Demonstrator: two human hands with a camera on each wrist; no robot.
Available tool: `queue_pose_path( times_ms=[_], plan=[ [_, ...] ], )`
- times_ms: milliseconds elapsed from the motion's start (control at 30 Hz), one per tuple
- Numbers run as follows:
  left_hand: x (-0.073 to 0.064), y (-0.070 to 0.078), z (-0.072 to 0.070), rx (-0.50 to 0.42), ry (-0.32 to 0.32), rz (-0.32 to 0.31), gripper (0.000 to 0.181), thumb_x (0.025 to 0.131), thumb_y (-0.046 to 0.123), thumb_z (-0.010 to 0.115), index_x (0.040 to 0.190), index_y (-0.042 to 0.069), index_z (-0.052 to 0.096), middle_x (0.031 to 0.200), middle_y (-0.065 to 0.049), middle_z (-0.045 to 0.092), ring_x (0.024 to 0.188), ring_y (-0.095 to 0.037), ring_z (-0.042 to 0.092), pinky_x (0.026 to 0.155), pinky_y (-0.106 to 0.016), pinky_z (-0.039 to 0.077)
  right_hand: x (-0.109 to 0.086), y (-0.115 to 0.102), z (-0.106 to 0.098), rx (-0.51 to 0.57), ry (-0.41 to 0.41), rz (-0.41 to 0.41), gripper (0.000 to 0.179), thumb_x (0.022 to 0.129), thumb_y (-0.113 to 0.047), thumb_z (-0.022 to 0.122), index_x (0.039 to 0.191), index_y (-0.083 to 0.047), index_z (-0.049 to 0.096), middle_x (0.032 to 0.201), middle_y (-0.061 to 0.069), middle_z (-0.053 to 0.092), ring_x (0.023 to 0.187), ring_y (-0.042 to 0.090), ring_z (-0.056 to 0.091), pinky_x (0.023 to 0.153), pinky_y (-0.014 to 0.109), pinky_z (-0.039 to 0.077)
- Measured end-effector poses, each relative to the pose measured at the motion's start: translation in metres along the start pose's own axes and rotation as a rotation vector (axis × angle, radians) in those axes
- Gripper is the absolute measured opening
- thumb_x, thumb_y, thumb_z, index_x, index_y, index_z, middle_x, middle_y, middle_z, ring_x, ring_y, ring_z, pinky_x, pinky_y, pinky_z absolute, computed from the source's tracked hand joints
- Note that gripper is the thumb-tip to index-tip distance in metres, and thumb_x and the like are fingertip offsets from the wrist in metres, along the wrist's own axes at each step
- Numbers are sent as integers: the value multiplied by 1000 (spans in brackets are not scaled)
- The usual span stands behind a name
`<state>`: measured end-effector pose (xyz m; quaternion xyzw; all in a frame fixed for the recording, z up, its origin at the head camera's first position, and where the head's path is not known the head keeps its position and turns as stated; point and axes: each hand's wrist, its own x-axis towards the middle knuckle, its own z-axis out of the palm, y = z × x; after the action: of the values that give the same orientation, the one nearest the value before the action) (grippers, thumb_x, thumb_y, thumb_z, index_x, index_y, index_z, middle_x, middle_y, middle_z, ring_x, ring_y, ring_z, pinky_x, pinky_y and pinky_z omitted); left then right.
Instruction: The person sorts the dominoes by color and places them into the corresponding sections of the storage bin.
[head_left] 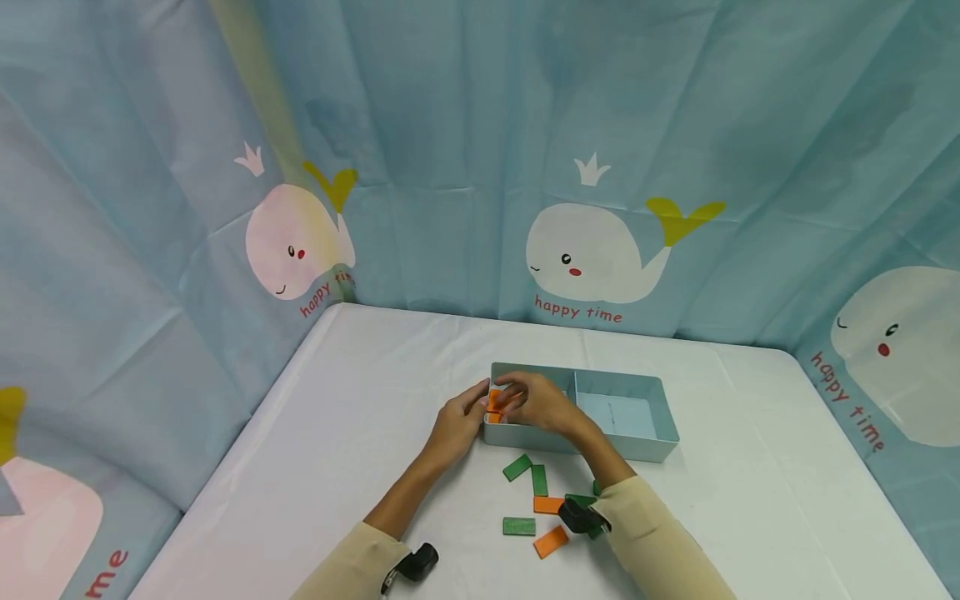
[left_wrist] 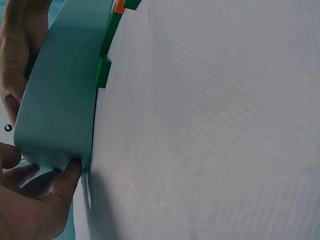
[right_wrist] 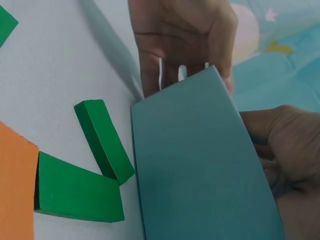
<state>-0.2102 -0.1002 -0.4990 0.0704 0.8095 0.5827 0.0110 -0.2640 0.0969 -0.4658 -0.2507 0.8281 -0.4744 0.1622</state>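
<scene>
A pale blue-green box point(head_left: 538, 437) with two compartments stands on the table. My left hand point(head_left: 454, 429) holds its left end, with curved fingers point(left_wrist: 64, 186) against the end wall and the thumb near the rim. My right hand point(head_left: 542, 402) reaches over the front wall into the left compartment. There its thumb and fingers pinch an orange block point(head_left: 494, 402), partly hidden by the fingers. Another orange block point(head_left: 493, 417) shows just in front of it at the left wall. In the right wrist view, the box wall point(right_wrist: 195, 155) hides the right fingertips.
In front of the box lie loose green blocks point(head_left: 519, 526) and orange blocks point(head_left: 551, 542), some partly covered by the right sleeve point(head_left: 652, 533). One green block point(right_wrist: 104, 140) lies close to the front wall. A divider point(head_left: 576, 390) separates the right compartment. A whale-print curtain point(head_left: 450, 250) surrounds the table.
</scene>
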Motion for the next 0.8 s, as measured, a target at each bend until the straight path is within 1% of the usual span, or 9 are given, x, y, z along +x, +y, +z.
queue_pose_path(
  times_ms=[167,333,567,800],
  plan=[
    [0,1,0,7,1,-3,48,114,24,49,160,8,48,162,-10,50,154,-33,41,128,-56,32,-6,0,-3,74,31,-7,59,90,4,80,146,0,59,124,22,72,100,27,76,83,35,66],
    [-2,1,0,18,4,-12,48,114,24,48,160,8,48,163,-9,50,154,-33,42,127,-56,33,-14,0,-6,92,57,-22,59,92,-2,81,147,-4,60,126,19,72,105,27,75,85,35,65],
    [-2,2,1,12,12,-14,48,114,23,49,160,8,48,163,-10,50,153,-34,43,127,-56,34,-25,0,-10,153,95,-59,59,93,-2,80,148,-4,59,131,21,70,112,33,72,89,35,64],
    [-2,2,2,16,20,-19,48,114,25,48,160,10,49,162,-10,51,153,-34,43,127,-56,33,-36,3,-13,204,119,-98,57,94,-2,79,147,0,58,134,25,67,113,31,71,89,32,64]
  ],
)
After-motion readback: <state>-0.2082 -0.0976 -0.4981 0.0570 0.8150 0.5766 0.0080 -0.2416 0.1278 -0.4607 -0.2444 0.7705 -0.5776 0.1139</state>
